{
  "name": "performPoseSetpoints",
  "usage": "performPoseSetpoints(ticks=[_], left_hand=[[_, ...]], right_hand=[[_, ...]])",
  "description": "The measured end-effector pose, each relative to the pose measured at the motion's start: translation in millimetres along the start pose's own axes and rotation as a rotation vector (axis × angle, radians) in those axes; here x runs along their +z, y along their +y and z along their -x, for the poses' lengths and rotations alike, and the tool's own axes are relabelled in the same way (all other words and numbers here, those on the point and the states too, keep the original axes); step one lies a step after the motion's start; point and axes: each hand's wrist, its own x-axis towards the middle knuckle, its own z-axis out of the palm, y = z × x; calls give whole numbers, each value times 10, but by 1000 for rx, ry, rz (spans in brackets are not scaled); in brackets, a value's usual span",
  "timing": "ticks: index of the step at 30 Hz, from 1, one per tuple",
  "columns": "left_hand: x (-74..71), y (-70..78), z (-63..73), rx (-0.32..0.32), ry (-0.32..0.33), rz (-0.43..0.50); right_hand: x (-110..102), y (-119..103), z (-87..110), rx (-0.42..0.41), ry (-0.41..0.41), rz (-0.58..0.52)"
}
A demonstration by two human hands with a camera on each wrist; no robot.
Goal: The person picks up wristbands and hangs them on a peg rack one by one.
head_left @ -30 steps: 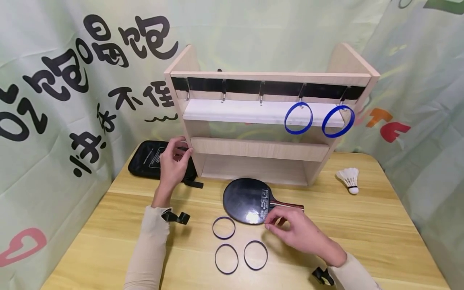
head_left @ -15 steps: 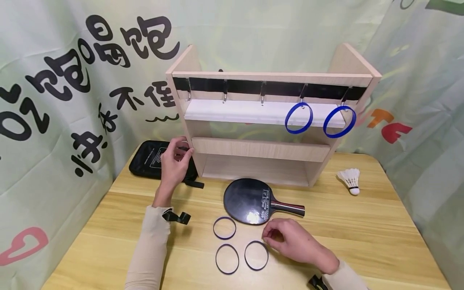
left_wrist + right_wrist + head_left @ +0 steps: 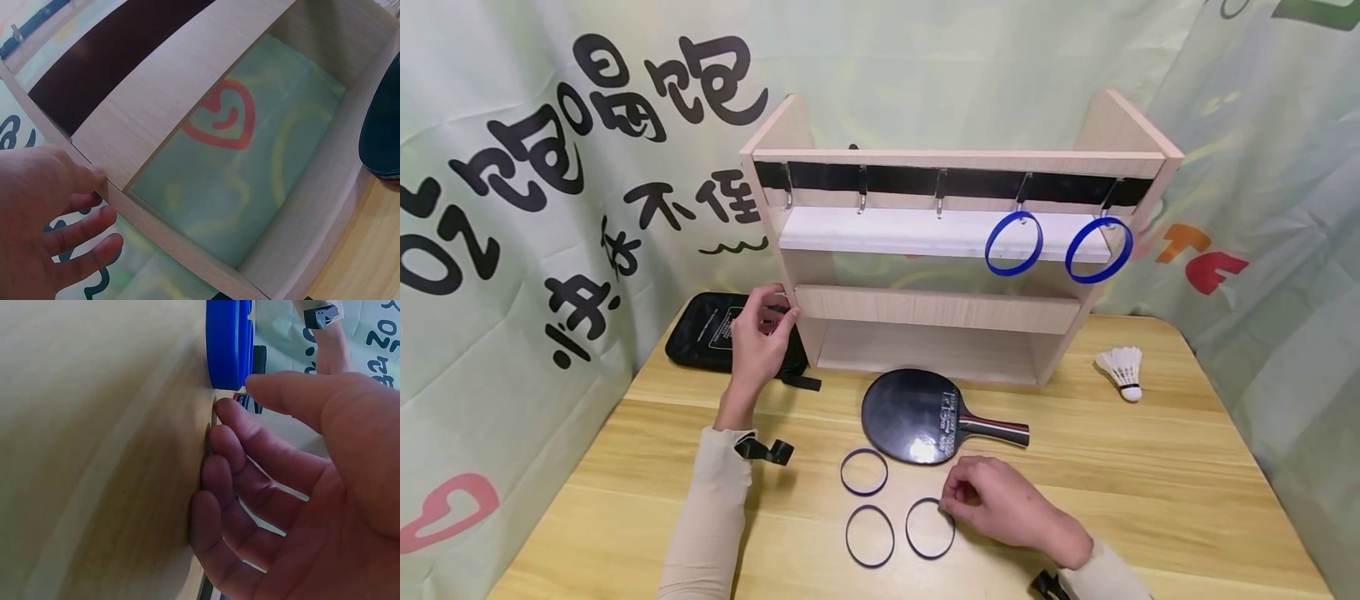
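Observation:
My left hand (image 3: 760, 333) is at the left side of the wooden shelf unit (image 3: 936, 310), its thumb on the side panel's front edge and its other fingers loosely bent. My right hand (image 3: 1007, 508) is low over the table, thumb and fingers bent and spread beside the right edge of a thin blue ring (image 3: 952, 533). In the right wrist view the thumb and index fingertips are right at the end of the blue ring (image 3: 224, 350), not closed on it. Two more rings lie nearby, a back ring (image 3: 842, 479) and a left ring (image 3: 847, 542).
Blue rings hang from two right hooks, the inner ring (image 3: 988, 250) and outer ring (image 3: 1070, 258); several hooks (image 3: 939, 204) hold nothing. A black table tennis bat (image 3: 910, 417) lies before the shelf. A black case (image 3: 700, 333) is left, a shuttlecock (image 3: 1120, 371) right.
My right hand has moved down and toward me, away from the bat's handle to the edge of the front right ring. The left hand stays at the shelf's side.

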Motion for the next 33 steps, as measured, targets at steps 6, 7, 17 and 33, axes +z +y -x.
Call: performPoseSetpoints(ticks=[6,7,17,33], left_hand=[[-2,-1,0,2,-7,-4],[-3,-2,0,2,-9,-5],[-3,-2,1,5,-4,-1],[15,-24,1,9,3,-5]], right_hand=[[-1,-9,-9,12,-17,2],[-2,-9,-10,10,-19,2],[10,-4,-14,20,-27,-30],[27,60,23,-19,5,-329]])
